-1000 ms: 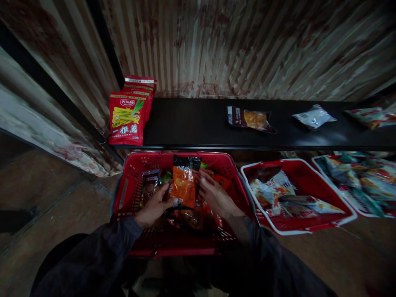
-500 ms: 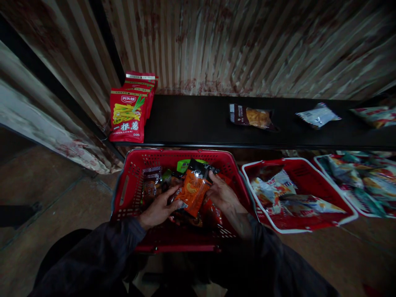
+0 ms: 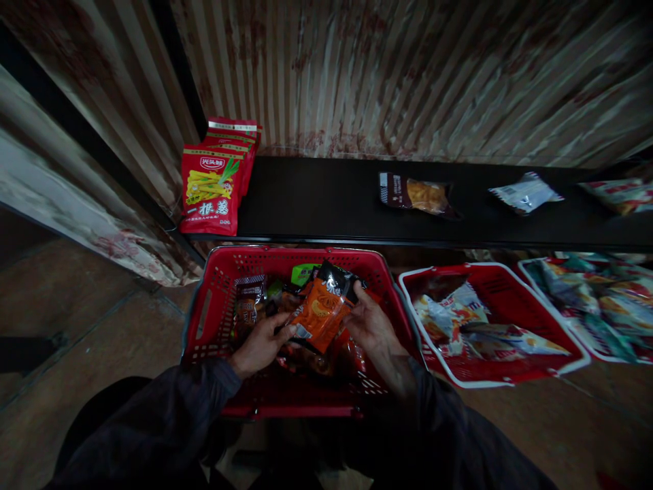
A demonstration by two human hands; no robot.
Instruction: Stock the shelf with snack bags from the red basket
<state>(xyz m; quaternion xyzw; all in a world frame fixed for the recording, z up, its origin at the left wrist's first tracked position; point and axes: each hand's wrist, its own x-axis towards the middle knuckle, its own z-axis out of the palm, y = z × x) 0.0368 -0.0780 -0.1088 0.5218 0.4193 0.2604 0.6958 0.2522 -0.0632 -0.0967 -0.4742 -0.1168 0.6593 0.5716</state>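
An orange and black snack packet [image 3: 324,306] is held tilted over the red basket [image 3: 286,410] in front of me. My left hand [image 3: 262,345] grips its lower left corner between thumb and fingers. On its right edge, my right hand [image 3: 371,325] is closed, the thumb near the black top. Beneath the packet lie several other snack bags, among them a brown packet [image 3: 249,303] at the left and a bright green one [image 3: 302,273] at the back. The held packet partly hides the bags under it.
Along the black shelf [image 3: 316,197] stand red packets [image 3: 210,190] at the left end; a brown bag [image 3: 418,194], a white bag [image 3: 527,192] and a red-white bag [image 3: 620,193] lie farther right. Two white-rimmed baskets [image 3: 484,384] with bags sit at the right.
The orange packet has tilted and shifted slightly up and to the right, its front now more in view. My right hand has moved a little to the right with it.
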